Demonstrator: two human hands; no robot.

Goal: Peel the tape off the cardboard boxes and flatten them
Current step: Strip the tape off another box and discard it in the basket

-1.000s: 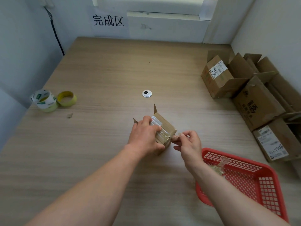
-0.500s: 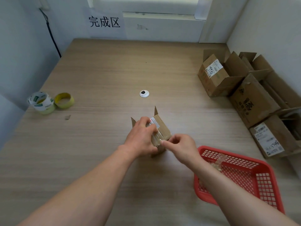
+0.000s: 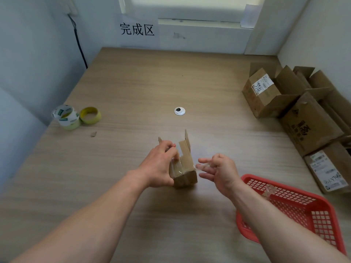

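Tape-peel step in hand. Small cardboard box (image 3: 185, 174) is gripped upright on table (image 3: 133, 88) by left hand (image 3: 159, 166). Right hand (image 3: 218, 171) is held just beside it, fingers loosely spread; any pinched strip can't be told. Next: clear tape (image 3: 178, 167) on box to be caught at an edge.

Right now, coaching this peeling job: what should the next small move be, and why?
Probably swing the right hand to the red basket, where tape scraps lie, and drop the clear strip that seems stuck to its fingertips; the left hand grips the small box.
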